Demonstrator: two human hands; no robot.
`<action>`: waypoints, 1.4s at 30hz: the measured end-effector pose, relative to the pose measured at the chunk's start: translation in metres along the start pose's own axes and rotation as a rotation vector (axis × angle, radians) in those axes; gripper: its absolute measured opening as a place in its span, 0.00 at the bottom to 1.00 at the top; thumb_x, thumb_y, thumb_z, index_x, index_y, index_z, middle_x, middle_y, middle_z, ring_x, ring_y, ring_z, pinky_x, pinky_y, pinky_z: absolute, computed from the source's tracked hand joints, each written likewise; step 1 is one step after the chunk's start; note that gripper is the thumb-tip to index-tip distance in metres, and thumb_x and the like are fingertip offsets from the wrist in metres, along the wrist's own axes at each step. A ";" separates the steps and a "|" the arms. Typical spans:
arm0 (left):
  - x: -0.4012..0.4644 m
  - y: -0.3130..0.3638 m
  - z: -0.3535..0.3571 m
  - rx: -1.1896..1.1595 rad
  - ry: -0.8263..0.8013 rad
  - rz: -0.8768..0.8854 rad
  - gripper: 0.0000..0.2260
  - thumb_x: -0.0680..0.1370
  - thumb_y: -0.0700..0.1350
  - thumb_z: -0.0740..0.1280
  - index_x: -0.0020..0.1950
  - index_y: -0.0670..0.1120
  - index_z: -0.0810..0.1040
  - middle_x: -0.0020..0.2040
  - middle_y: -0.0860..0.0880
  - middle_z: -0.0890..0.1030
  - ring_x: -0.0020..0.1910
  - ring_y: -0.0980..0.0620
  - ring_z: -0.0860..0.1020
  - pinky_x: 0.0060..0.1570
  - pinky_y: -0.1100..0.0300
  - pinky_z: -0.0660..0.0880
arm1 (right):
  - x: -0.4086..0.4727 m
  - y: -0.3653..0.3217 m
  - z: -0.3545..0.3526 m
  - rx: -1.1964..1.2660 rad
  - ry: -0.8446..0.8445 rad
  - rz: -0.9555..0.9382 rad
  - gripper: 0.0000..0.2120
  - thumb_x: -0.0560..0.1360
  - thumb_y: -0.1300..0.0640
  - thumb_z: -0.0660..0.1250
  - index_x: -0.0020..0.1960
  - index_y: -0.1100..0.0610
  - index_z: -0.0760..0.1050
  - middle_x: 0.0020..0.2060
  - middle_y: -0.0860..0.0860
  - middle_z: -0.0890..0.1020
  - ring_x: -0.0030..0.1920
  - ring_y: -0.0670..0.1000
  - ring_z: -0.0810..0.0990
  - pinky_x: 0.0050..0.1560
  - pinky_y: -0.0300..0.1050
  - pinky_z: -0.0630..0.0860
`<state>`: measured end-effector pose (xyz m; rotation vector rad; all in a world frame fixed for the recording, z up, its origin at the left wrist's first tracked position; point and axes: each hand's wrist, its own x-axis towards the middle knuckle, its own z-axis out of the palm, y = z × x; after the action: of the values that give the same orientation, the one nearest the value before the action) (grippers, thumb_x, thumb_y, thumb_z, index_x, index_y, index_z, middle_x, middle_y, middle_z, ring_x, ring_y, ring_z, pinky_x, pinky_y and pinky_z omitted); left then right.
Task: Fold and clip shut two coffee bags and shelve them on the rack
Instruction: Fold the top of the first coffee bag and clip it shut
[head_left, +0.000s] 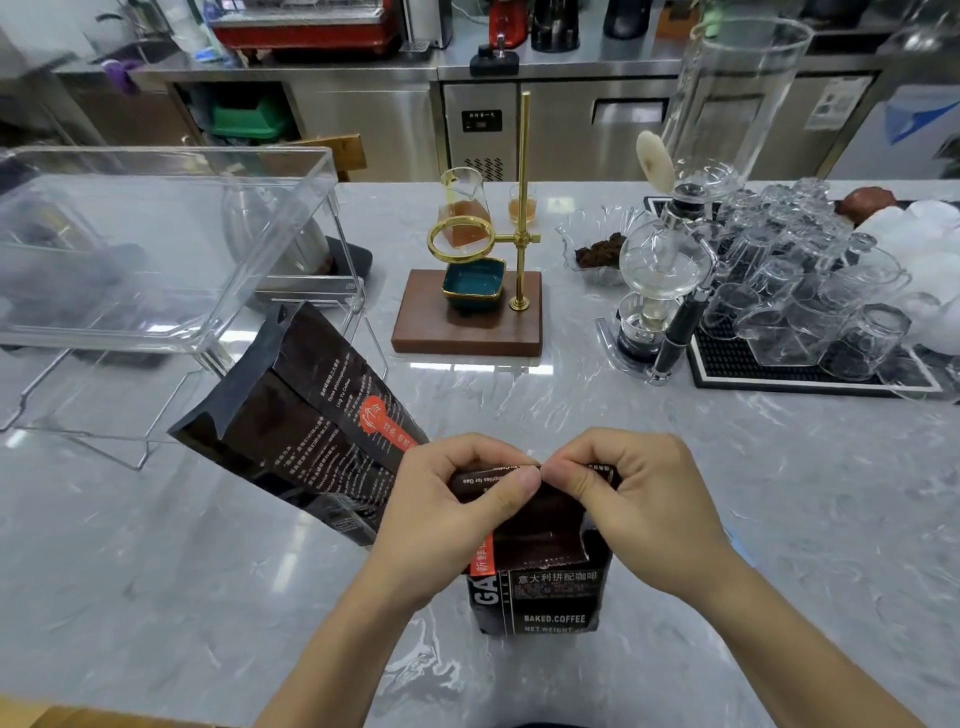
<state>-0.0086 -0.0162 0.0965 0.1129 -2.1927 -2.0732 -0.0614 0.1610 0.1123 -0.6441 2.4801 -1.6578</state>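
A dark coffee bag with white print (550, 597) stands upright on the grey marble counter near me. My left hand (447, 514) and my right hand (644, 509) both pinch its top edge, thumbs meeting in the middle, with the top bent over. A second, taller dark coffee bag with an orange label (296, 421) stands just left of it, leaning, its top flat and unfolded. A clear acrylic rack (171, 249) on a wire-like stand sits at the left. No clip is visible.
A wooden-based brass pour-over stand (470, 306) with a teal dish stands mid-counter. A siphon brewer (660, 291) and a black mat with several upturned glasses (800, 301) are at the right. Steel cabinets line the back.
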 end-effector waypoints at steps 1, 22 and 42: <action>0.001 -0.001 0.000 0.002 0.009 -0.003 0.01 0.71 0.41 0.76 0.41 0.46 0.87 0.37 0.48 0.88 0.36 0.54 0.85 0.37 0.63 0.79 | 0.000 0.000 0.000 -0.007 -0.006 0.006 0.09 0.73 0.61 0.75 0.37 0.50 0.84 0.30 0.43 0.85 0.31 0.45 0.83 0.33 0.43 0.81; 0.000 -0.002 -0.042 -0.069 0.355 0.030 0.09 0.78 0.48 0.68 0.44 0.44 0.85 0.36 0.44 0.88 0.36 0.47 0.88 0.41 0.55 0.86 | 0.002 0.041 -0.061 0.051 0.200 0.119 0.12 0.73 0.64 0.74 0.34 0.51 0.82 0.29 0.48 0.87 0.25 0.40 0.79 0.30 0.32 0.75; 0.009 -0.002 0.011 -0.140 -0.077 -0.110 0.04 0.71 0.41 0.77 0.43 0.48 0.88 0.39 0.51 0.87 0.39 0.53 0.84 0.43 0.60 0.81 | -0.006 0.004 -0.028 0.083 0.027 0.018 0.04 0.66 0.48 0.71 0.37 0.45 0.85 0.31 0.44 0.86 0.30 0.44 0.84 0.33 0.34 0.79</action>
<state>-0.0191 -0.0069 0.0947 0.1450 -2.1191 -2.3207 -0.0654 0.1891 0.1193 -0.5914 2.4133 -1.7634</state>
